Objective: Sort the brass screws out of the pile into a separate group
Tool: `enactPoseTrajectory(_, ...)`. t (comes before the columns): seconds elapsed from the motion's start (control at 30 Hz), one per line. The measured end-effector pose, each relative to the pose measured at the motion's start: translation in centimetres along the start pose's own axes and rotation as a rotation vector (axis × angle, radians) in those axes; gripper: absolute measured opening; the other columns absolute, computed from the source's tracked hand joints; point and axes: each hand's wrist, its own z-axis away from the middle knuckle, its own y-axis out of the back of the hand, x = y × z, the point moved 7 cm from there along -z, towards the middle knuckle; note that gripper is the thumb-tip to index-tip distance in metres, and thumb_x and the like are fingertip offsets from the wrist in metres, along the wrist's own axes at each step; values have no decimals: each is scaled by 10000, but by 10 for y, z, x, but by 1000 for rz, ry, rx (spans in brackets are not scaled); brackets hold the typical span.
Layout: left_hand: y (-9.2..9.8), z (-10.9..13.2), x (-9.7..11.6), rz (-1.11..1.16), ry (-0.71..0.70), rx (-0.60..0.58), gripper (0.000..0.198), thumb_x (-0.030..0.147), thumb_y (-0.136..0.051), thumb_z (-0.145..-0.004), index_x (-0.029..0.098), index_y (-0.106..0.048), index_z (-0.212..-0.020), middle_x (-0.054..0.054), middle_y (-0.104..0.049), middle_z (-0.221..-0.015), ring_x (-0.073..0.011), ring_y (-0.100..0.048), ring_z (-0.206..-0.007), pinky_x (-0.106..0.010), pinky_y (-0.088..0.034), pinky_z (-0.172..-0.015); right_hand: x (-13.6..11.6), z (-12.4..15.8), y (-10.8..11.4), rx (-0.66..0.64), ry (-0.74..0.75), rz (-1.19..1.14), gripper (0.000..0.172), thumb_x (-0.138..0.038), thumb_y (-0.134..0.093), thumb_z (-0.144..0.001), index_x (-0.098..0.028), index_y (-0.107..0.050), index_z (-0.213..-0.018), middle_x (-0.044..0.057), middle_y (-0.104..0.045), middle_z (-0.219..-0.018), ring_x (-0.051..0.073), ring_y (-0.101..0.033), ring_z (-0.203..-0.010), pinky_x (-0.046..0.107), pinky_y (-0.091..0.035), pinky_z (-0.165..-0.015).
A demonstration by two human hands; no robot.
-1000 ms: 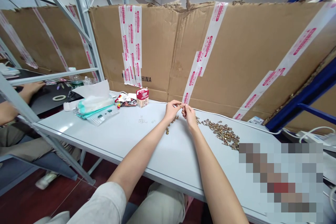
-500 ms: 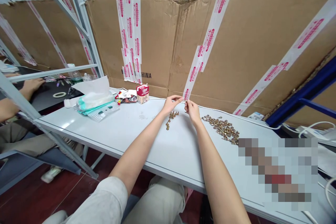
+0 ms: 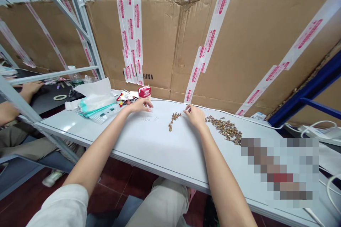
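Observation:
My left hand [image 3: 141,105] hovers over the back of the white table, its fingers loosely bent and apart with nothing visible in them. Just below it lie small transparent pieces [image 3: 156,118], too small to name. My right hand [image 3: 195,115] is at the right of a small group of brass-coloured screws [image 3: 175,117]; its thumb and forefinger are slightly apart and I see nothing between them. A larger pile of similar screws [image 3: 226,129] spreads on the table to the right of that hand.
A tall cardboard sheet [image 3: 154,42] stands along the table's back edge. Behind my left hand is a red-and-beige drink carton [image 3: 144,92], beside snack wrappers and a plastic packet [image 3: 98,104]. Another person's hand [image 3: 32,88] rests at the black table on the left. A blurred patch [image 3: 279,170] covers the right side.
My hands were together above the table, fingertips pinched close to each other. They have parted: the left has moved left towards the transparent pieces, while the right has stayed nearly in place and loosened.

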Motion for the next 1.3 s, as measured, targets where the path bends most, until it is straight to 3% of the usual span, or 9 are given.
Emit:
enactPoseTrajectory(0.13,-11,17,-11,-23,-7,-74,397,423,-689,-583,177,-673,-894,-72,-653,-969,-190,-558,-866,-267,-403,-749,-14,1,-22,-27,90,-87,285,-405,-565,-752,-242,-590,-985,43,-611,-1001,199,-547,-929,263,-371,-669)
enactPoseTrajectory(0.3,-28,16,2,-118,-49,-41,368,423,-659,-635,177,-676,-909,-74,-648,-944,-182,-552,-835,-259,-391,-738,-9,1,-36,-42,51,-122,158,-340,-548,-773,-249,-641,-862,18,-635,-939,180,-564,-881,255,-362,-657)
enactPoseTrajectory(0.6,-43,8,16,-277,-128,7,181,341,-632,-688,187,-684,-769,-45,-649,-828,-164,-559,-805,-238,-370,-746,-1,-2,-38,-56,17,-183,132,-296,-576,-742,-207,-654,-801,50,-651,-913,185,-580,-832,261,-370,-662)
enactPoseTrajectory(0.73,-43,6,17,-277,-126,-2,115,288,-641,-669,189,-682,-711,-35,-659,-789,-155,-564,-763,-227,-368,-706,6,-3,-32,22,-13,-227,137,-246,-545,-753,-186,-652,-811,80,-661,-861,196,-587,-799,279,-383,-676)
enactPoseTrajectory(0.87,-36,0,13,-262,-75,-12,107,271,-661,-617,183,-688,-673,-31,-668,-753,-150,-556,-701,-227,-362,-638,9,-9,-21,148,-11,-429,206,-188,-476,-774,-156,-655,-870,87,-673,-869,175,-593,-765,279,-403,-727)
enactPoseTrajectory(0.97,-29,-14,15,-157,-43,46,136,285,-660,-600,165,-689,-658,-39,-669,-700,-148,-552,-670,-237,-371,-631,2,-13,-14,185,41,-584,227,-193,-458,-765,-143,-651,-874,90,-671,-879,161,-585,-721,294,-411,-755)
enactPoseTrajectory(1.07,-31,-34,27,129,-42,182,196,312,-663,-593,132,-680,-669,-64,-673,-710,-148,-562,-676,-251,-392,-652,-7,-13,-12,157,54,-799,283,-221,-488,-731,-143,-594,-981,62,-660,-784,136,-557,-604,290,-433,-693)
enactPoseTrajectory(1.17,-50,-53,40,468,18,264,248,336,-697,-546,115,-659,-652,-75,-671,-717,-146,-567,-667,-258,-403,-642,-14,-10,-10,162,56,-992,280,-263,-539,-690,-142,-567,-941,41,-633,-725,119,-532,-551,262,-438,-614)
enactPoseTrajectory(1.3,-78,-63,53,644,77,319,271,365,-711,-529,122,-659,-636,-45,-640,-638,-115,-515,-590,-238,-354,-556,-18,-9,-10,137,76,-1023,186,-305,-568,-671,-140,-597,-752,46,-627,-701,118,-519,-545,257,-430,-592)
